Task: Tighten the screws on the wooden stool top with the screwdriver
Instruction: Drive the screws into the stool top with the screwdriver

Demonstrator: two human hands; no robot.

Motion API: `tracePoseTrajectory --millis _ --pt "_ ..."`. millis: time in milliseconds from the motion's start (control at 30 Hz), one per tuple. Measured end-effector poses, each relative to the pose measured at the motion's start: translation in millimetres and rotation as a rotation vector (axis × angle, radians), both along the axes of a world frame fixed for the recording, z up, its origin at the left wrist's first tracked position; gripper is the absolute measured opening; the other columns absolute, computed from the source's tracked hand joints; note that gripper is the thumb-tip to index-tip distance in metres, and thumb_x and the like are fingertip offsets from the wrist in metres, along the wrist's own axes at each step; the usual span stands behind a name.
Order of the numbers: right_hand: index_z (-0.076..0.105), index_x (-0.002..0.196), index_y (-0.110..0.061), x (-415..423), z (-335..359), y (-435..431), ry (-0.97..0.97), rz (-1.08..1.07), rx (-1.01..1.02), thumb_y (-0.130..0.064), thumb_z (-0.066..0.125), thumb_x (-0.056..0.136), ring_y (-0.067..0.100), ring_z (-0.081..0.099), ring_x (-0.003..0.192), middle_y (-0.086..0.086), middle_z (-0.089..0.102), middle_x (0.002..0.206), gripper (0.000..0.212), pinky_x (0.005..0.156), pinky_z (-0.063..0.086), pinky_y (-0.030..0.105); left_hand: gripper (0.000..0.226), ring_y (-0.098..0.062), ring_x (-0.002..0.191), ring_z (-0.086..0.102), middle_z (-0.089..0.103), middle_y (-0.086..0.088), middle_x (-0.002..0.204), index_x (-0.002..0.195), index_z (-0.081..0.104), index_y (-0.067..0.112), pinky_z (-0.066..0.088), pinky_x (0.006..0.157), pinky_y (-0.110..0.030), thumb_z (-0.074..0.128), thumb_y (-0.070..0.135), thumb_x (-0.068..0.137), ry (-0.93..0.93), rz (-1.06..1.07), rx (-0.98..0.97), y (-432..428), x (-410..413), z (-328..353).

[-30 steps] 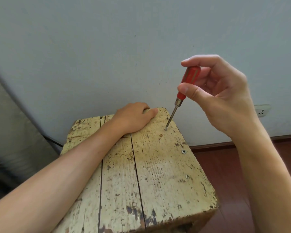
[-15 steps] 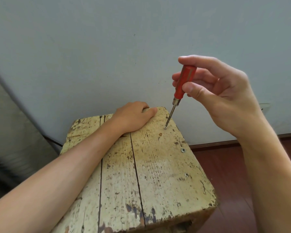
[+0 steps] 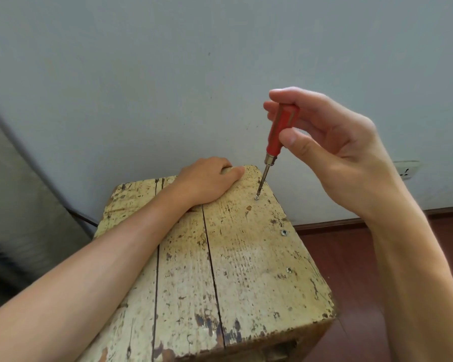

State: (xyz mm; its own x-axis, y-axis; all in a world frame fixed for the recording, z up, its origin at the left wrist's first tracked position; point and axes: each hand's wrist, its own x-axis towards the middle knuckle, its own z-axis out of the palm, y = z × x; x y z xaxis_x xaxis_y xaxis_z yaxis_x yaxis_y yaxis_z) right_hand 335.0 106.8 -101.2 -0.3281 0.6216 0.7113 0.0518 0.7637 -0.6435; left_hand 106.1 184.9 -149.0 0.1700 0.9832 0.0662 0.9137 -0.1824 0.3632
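The wooden stool top (image 3: 241, 262) is made of worn, pale-painted planks. My right hand (image 3: 335, 150) pinches the red handle of the screwdriver (image 3: 279, 131) between thumb and fingers. Its metal tip stands on a screw (image 3: 256, 198) near the far right corner. Two more screws (image 3: 284, 232) (image 3: 288, 270) sit along the right edge, closer to me. My left hand (image 3: 207, 180) grips the stool's far edge, fingers curled over it, thumb lying on the top.
A grey-white wall (image 3: 168, 87) rises right behind the stool. A wall socket (image 3: 407, 169) sits low on the right. Dark red floor (image 3: 351, 257) lies to the right of the stool. A grey panel (image 3: 16, 205) leans at the left.
My right hand's fingers have shifted round the handle, turning the screwdriver, which now stands a little more upright on the same screw. My left hand has stayed in place.
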Motion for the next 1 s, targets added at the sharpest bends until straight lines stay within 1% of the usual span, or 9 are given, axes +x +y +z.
tracePoseTrajectory --millis 67,233,400,500,567,700,833,933,1000 --pt "0.055 0.145 -0.019 3.0 1.9 0.2 -0.008 0.046 -0.034 0.006 0.056 0.108 0.021 0.067 0.133 0.017 0.073 0.127 0.045 0.111 0.055 0.039 0.047 -0.017 0.098 0.062 0.066 0.012 0.102 0.107 0.065 0.033 0.05 0.091 -0.043 0.037 0.069 0.099 0.009 -0.001 0.003 -0.1 0.0 0.0" --pt "0.061 0.138 -0.017 1.7 3.5 -0.6 0.033 0.024 -0.062 0.007 0.059 0.106 0.018 0.075 0.12 0.012 0.076 0.123 0.04 0.096 0.056 0.023 0.047 -0.017 0.096 0.062 0.066 0.011 0.1 0.105 0.066 0.031 0.051 0.091 -0.044 0.037 0.068 0.1 -0.001 -0.003 -0.001 -0.8 0.2 0.6" --pt "0.065 0.128 -0.02 -1.2 5.9 -1.9 0.088 -0.04 -0.054 0.006 0.069 0.1 0.02 0.079 0.105 0.006 0.077 0.108 0.038 0.094 0.063 0.035 0.047 -0.018 0.097 0.062 0.066 0.011 0.101 0.104 0.066 0.031 0.05 0.092 -0.044 0.037 0.067 0.1 0.01 0.003 0.006 -0.8 0.9 0.6" --pt "0.064 0.12 -0.025 -4.8 6.6 -2.9 0.112 -0.139 -0.036 0.0 0.079 0.094 0.01 0.078 0.084 -0.011 0.07 0.091 0.039 0.082 0.063 0.032 0.047 -0.02 0.1 0.062 0.067 0.008 0.104 0.105 0.067 0.031 0.05 0.094 -0.045 0.037 0.067 0.1 0.012 0.006 0.005 -0.9 1.3 0.5" --pt "0.064 0.118 -0.029 -6.6 6.0 -4.2 0.12 -0.173 -0.032 -0.004 0.081 0.093 0.006 0.077 0.081 -0.015 0.068 0.087 0.039 0.079 0.062 0.029 0.047 -0.021 0.101 0.061 0.067 0.008 0.106 0.106 0.066 0.031 0.05 0.094 -0.045 0.037 0.068 0.1 0.015 0.008 0.005 -1.1 1.2 0.6" --pt "0.067 0.124 -0.031 -8.8 2.1 -5.6 0.117 -0.23 -0.007 -0.006 0.079 0.097 0.009 0.078 0.085 -0.013 0.071 0.091 0.038 0.081 0.063 0.032 0.048 -0.019 0.1 0.062 0.067 0.009 0.105 0.108 0.067 0.031 0.05 0.091 -0.042 0.037 0.067 0.1 0.01 0.011 0.007 -1.6 1.3 0.5" --pt "0.061 0.142 -0.023 -2.8 -1.0 -4.5 0.076 -0.148 0.0 0.0 0.063 0.106 0.023 0.076 0.106 0.011 0.076 0.109 0.042 0.097 0.06 0.031 0.049 -0.019 0.101 0.061 0.067 0.009 0.107 0.11 0.067 0.03 0.05 0.093 -0.044 0.036 0.067 0.1 0.013 0.009 0.0 -2.6 1.7 1.2" --pt "0.053 0.15 -0.022 2.2 0.9 -3.3 0.047 -0.081 -0.032 0.004 0.057 0.108 0.017 0.072 0.123 0.003 0.078 0.12 0.049 0.108 0.053 0.028 0.049 -0.019 0.101 0.062 0.067 0.009 0.108 0.111 0.067 0.03 0.05 0.094 -0.044 0.036 0.067 0.1 0.012 0.011 -0.001 -2.7 1.9 1.7" --pt "0.055 0.15 -0.02 2.8 1.4 -2.9 0.05 -0.078 -0.045 0.004 0.057 0.108 0.015 0.072 0.126 0.001 0.075 0.128 0.048 0.102 0.055 0.024 0.05 -0.019 0.102 0.062 0.068 0.009 0.108 0.112 0.067 0.03 0.05 0.094 -0.045 0.036 0.068 0.1 0.012 0.012 -0.006 -2.8 2.3 1.5"
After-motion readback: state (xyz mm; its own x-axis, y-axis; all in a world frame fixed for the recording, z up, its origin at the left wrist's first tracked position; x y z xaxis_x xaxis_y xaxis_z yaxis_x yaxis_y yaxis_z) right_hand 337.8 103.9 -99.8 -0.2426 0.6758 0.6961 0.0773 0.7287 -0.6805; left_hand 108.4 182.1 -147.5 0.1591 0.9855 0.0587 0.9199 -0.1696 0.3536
